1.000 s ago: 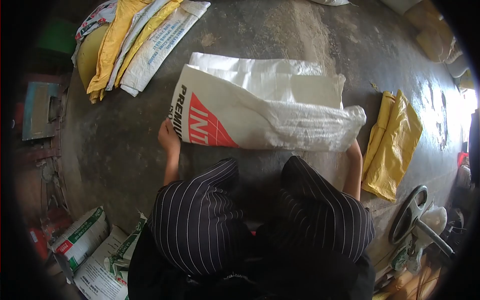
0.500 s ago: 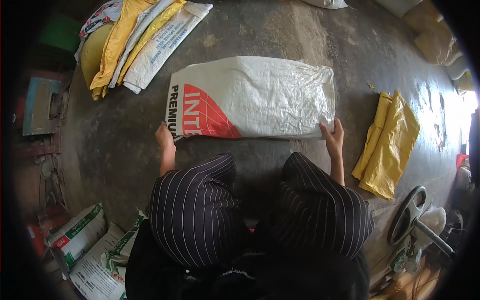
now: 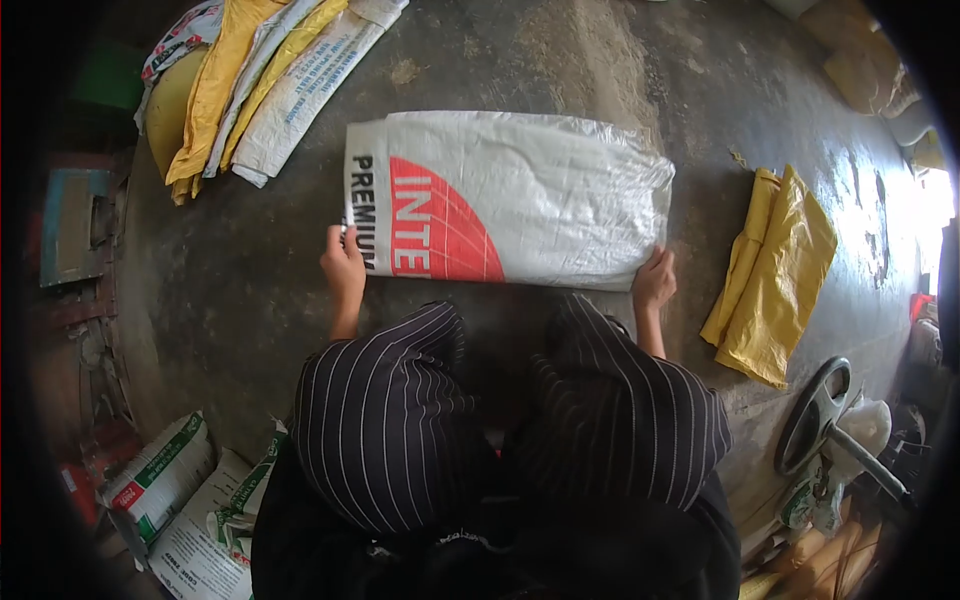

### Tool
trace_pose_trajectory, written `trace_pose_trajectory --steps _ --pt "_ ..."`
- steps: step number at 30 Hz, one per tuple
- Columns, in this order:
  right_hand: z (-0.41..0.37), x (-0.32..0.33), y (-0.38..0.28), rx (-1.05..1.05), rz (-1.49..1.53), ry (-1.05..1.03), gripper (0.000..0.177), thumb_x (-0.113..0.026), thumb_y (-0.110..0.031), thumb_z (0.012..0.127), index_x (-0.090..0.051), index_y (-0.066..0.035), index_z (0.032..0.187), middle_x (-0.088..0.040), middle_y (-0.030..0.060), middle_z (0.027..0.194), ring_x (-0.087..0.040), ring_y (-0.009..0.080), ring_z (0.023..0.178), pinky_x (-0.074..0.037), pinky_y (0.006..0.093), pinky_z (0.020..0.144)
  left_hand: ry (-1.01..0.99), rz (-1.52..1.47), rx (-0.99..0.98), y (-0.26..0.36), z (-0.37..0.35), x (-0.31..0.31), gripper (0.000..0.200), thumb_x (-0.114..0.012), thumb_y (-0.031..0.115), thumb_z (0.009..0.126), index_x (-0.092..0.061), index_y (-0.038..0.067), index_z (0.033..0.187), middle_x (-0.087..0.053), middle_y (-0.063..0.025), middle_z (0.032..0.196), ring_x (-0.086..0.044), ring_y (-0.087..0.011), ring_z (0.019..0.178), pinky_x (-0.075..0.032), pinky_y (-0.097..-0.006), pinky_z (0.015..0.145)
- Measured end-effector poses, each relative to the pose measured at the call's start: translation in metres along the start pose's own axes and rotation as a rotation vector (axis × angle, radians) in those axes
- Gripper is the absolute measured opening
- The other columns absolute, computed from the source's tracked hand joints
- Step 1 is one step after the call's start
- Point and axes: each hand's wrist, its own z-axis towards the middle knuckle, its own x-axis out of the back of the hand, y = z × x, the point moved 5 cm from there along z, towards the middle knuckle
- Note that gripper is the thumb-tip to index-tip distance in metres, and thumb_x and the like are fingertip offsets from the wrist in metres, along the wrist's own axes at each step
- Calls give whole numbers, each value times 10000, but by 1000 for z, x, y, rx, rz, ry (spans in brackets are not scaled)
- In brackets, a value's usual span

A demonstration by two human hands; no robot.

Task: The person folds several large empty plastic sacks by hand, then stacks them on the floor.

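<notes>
At twelve o'clock from the striped knees, white sack, flat, long side crosswise, printed end toward nine o'clock. Left hand closed on the edge at the sack's eight o'clock; right hand gripping the corner at four o'clock. Cannot tell whether raised off the floor or resting on it. Probably best done with both grips level and an even outward pull, near edge straight, wrinkles toward three o'clock eased out. Folded yellow sack at three o'clock, not touching; row of sacks between ten and eleven.
</notes>
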Motion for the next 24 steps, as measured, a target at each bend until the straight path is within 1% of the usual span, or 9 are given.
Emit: trace_pose_trajectory --steps 1,5,10,12,14,15,18,19,24 --pt "-8 -10 11 14 -55 -31 350 -396 -358 959 -517 -52 840 -612 220 699 -600 424 666 -452 501 586 -71 105 35 -13 -12 -12 200 -534 241 913 -523 49 859 -573 -231 671 -561 -444 668 -407 -471 511" --pt "-12 -3 9 52 -140 -66 336 -428 -338 948 -488 -55 778 -605 205 637 -614 396 629 -475 478 599 -191 307 95 -45 -36 -38 241 -490 283 926 -502 51 862 -594 -232 705 -576 -446 698 -416 -512 546" --pt "6 15 -8 112 -102 -179 401 -414 -398 941 -505 -27 820 -622 229 720 -608 422 697 -472 482 634 -130 353 27 -12 9 -21 262 -473 293 931 -499 44 856 -613 -240 754 -591 -440 725 -437 -511 591" --pt "14 22 -3 158 -106 -158 386 -513 -392 905 -509 -8 870 -624 214 724 -628 361 696 -480 424 638 -154 323 38 -7 23 -17 276 -466 296 934 -493 27 874 -614 -247 773 -591 -445 742 -442 -517 616" --pt "13 31 -1 146 359 -440 386 -640 -334 842 -496 11 939 -611 182 754 -604 264 680 -460 376 622 -181 389 103 -9 28 -18 279 -460 293 936 -491 18 897 -617 -250 787 -588 -450 765 -440 -523 641" --pt "12 42 -8 206 552 -334 410 -713 -259 787 -481 8 993 -584 143 767 -542 198 647 -430 351 600 -204 420 107 -10 32 -20 275 -456 286 936 -487 13 917 -617 -259 802 -587 -453 792 -442 -526 672" --pt "17 32 0 81 481 -411 431 -718 -265 782 -474 -4 1023 -587 158 772 -548 244 642 -432 375 610 -269 448 122 -10 51 -23 279 -453 279 937 -490 3 921 -619 -264 829 -588 -453 816 -449 -523 693" --pt "19 21 3 147 445 -330 422 -712 -292 783 -478 -17 1000 -589 169 718 -573 316 648 -439 408 634 -337 481 158 -13 55 -26 292 -449 284 938 -496 -4 951 -629 -257 875 -599 -438 860 -465 -511 728" --pt "5 -1 -5 22 181 -269 416 -670 -340 803 -481 -14 977 -617 232 763 -595 417 753 -442 444 686 -429 653 261 -15 43 -48 315 -429 306 945 -485 4 1015 -642 -243 910 -625 -396 897 -487 -490 769"
